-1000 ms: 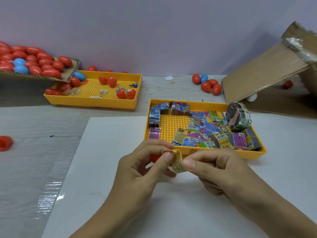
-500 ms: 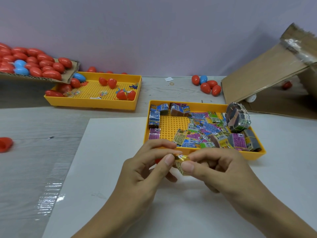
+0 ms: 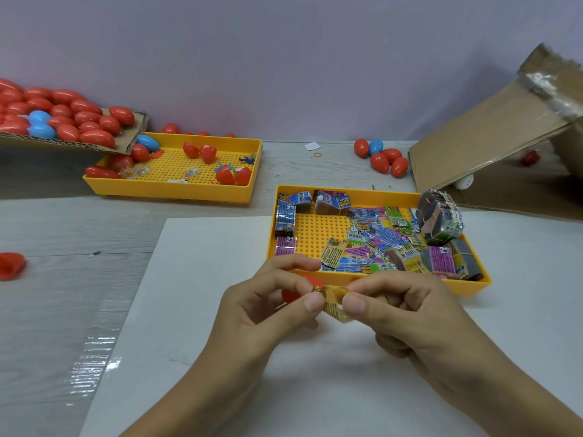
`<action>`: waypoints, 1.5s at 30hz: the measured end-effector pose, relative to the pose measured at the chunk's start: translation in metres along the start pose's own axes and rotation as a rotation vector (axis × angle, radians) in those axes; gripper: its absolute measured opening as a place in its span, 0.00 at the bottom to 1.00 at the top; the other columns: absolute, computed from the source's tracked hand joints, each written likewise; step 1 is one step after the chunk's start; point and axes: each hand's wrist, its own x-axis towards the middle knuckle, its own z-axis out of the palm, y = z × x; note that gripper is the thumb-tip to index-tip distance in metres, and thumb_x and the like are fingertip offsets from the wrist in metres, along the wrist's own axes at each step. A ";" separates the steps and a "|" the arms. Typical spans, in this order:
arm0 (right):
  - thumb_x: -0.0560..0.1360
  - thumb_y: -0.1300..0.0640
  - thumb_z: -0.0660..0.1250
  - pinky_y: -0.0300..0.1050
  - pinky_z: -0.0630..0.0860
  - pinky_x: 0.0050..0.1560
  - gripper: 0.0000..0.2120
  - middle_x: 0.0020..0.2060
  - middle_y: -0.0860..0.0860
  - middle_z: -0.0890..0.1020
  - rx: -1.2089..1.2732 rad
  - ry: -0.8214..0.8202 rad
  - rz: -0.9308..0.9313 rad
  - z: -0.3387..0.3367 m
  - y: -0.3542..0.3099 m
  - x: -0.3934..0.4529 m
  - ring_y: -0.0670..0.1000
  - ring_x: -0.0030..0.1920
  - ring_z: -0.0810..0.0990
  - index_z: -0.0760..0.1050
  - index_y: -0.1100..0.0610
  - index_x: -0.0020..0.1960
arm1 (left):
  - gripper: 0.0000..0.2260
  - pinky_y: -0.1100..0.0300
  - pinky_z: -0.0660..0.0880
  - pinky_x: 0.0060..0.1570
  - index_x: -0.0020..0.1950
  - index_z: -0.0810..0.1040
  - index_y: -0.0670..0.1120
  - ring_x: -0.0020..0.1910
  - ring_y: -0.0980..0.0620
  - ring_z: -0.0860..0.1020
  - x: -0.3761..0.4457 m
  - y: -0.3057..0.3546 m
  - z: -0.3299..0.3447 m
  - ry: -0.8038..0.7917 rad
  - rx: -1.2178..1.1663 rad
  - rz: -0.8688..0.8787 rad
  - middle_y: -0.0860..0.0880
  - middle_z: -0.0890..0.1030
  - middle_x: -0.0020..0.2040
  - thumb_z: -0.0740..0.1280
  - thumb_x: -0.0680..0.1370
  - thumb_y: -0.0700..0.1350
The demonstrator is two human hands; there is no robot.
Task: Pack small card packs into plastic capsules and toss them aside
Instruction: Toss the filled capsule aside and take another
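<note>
A small yellow card pack [image 3: 334, 305], folded and rolled, is pinched between both hands over the white sheet. My left hand [image 3: 268, 307] grips its left end with thumb and forefinger; a red capsule half [image 3: 291, 293] shows behind those fingers. My right hand [image 3: 403, 310] pinches the pack's right end. Just beyond the hands stands a yellow tray [image 3: 362, 194] holding several colourful card packs [image 3: 369, 244] and a banded bundle [image 3: 440, 220].
A second yellow tray [image 3: 176, 189] with red capsule halves sits at the back left under a cardboard flap heaped with red and blue capsules [image 3: 63, 121]. Several closed capsules [image 3: 383, 157] lie near a cardboard box [image 3: 492, 143] at right. A red capsule half [image 3: 11, 266] lies far left.
The card pack has been folded and rolled tighter between the fingers, and both hands have edged slightly closer together. Nothing else moved.
</note>
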 end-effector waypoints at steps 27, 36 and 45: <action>0.68 0.59 0.76 0.45 0.79 0.30 0.09 0.39 0.58 0.86 -0.066 -0.040 -0.159 0.008 0.000 -0.004 0.51 0.37 0.84 0.86 0.54 0.48 | 0.10 0.56 0.77 0.54 0.35 0.82 0.44 0.69 0.52 0.74 -0.002 0.004 0.001 -0.147 -0.095 -0.108 0.52 0.79 0.63 0.69 0.69 0.50; 0.69 0.61 0.73 0.38 0.78 0.30 0.14 0.40 0.44 0.85 -0.520 0.238 -0.555 0.015 0.009 -0.008 0.47 0.37 0.84 0.83 0.47 0.52 | 0.07 0.59 0.74 0.59 0.38 0.81 0.50 0.66 0.51 0.75 -0.005 -0.003 0.003 -0.148 0.143 0.068 0.55 0.77 0.63 0.67 0.72 0.51; 0.68 0.64 0.72 0.39 0.78 0.26 0.16 0.39 0.41 0.85 -0.494 0.332 -0.607 0.010 0.014 -0.006 0.44 0.33 0.83 0.84 0.47 0.51 | 0.04 0.56 0.77 0.48 0.44 0.80 0.50 0.61 0.43 0.78 -0.010 -0.008 0.009 -0.025 0.332 0.337 0.51 0.77 0.60 0.67 0.76 0.47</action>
